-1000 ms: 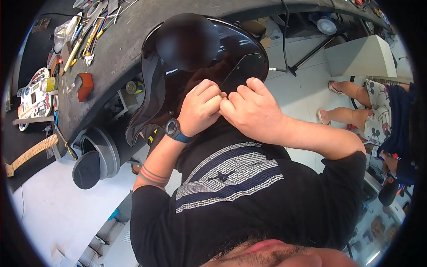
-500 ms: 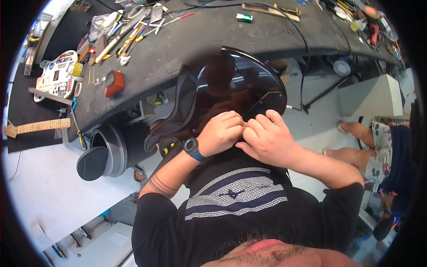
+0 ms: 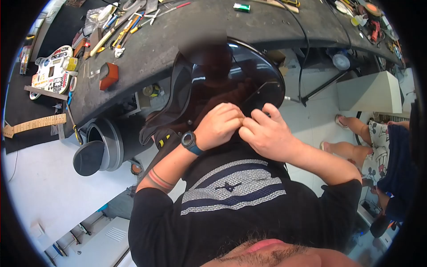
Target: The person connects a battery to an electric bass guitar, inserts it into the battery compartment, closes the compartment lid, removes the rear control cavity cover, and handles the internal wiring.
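A glossy dark guitar body (image 3: 222,80) rests between my lap and the bench edge, its back turned toward me. On it, at the right, is a dark cover plate (image 3: 265,95). My left hand (image 3: 220,125), with a watch on the wrist, is closed near the body's lower edge, its fingertips bent inward. Against it, my right hand (image 3: 270,135) is closed too, thumb and fingers pinched together. The fingertips of both hands meet; whatever is between them is too small or hidden to make out.
The dark workbench (image 3: 151,49) carries scattered tools, a green battery-like item (image 3: 241,7) and an orange block (image 3: 108,76). A guitar neck (image 3: 38,123) and a sticker-covered guitar body (image 3: 54,71) lie left. Below stands a grey bin (image 3: 109,144). Another person (image 3: 378,151) is at right.
The view has shifted slightly, so the bench and guitar body sit higher and a little left. My hands stay together, with small finger movements; the right index finger has shifted.
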### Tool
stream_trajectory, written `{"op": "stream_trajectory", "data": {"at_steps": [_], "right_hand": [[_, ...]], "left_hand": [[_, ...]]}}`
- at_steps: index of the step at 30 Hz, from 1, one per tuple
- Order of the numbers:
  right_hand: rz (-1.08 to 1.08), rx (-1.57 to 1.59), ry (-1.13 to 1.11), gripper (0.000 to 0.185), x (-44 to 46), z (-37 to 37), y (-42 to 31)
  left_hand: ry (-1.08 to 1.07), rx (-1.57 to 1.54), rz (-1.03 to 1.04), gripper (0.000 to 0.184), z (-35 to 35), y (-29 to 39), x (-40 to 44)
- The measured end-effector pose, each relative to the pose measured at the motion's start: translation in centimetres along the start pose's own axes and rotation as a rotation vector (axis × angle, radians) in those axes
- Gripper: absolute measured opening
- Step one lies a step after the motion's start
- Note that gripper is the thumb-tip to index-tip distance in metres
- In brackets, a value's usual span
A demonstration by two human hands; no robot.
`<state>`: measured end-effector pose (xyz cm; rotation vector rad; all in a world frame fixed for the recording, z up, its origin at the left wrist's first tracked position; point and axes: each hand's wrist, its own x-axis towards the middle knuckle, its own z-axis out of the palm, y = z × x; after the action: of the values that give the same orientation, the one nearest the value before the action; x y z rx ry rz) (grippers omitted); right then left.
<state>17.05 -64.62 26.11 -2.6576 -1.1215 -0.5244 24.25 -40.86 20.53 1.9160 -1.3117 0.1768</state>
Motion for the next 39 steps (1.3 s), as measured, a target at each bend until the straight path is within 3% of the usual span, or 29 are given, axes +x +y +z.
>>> {"op": "stream_trajectory", "data": {"at_steps": [6, 11, 16, 19, 23, 25, 27, 36, 39], "right_hand": [[0.124, 0.092, 0.024, 0.028, 0.4, -0.1, -0.3], [0.155, -0.005, 0.041, 0.02, 0.1, 0.3, -1.2], [0.036, -0.043, 0.099, 0.012, -0.7, 0.5, -0.6], [-0.02, 0.019, 0.1, 0.013, -0.8, 0.6, 0.0], [0.129, 0.307, 0.15, 0.031, -1.8, 1.9, 1.0], [0.327, 0.359, 0.177, 0.046, -3.2, 3.5, 1.8], [0.431, 0.314, 0.197, 0.04, -2.9, 4.9, 1.4], [0.395, 0.248, 0.279, 0.025, -1.8, 9.0, 0.3], [0.378, 0.256, 0.278, 0.024, -1.8, 9.1, 0.5]], "left_hand": [[0.059, 0.071, 0.007, 0.012, 0.8, 0.2, 0.3], [0.111, 0.065, -0.057, 0.02, 1.6, -0.2, 0.0], [0.048, -0.021, -0.061, 0.036, 0.1, 1.0, 0.6], [0.032, 0.004, -0.011, 0.036, -0.2, 0.3, -0.3], [0.07, 0.052, 0.022, 0.034, 0.2, -0.1, -0.5], [0.108, 0.047, 0.022, 0.032, 0.3, 0.1, 0.2], [0.14, 0.032, -0.002, 0.033, 0.8, 0.1, 0.2], [0.121, 0.055, 0.06, 0.039, 1.0, 0.1, 0.7], [0.216, -0.039, 0.106, 0.042, 0.5, 0.6, 0.5]]}}
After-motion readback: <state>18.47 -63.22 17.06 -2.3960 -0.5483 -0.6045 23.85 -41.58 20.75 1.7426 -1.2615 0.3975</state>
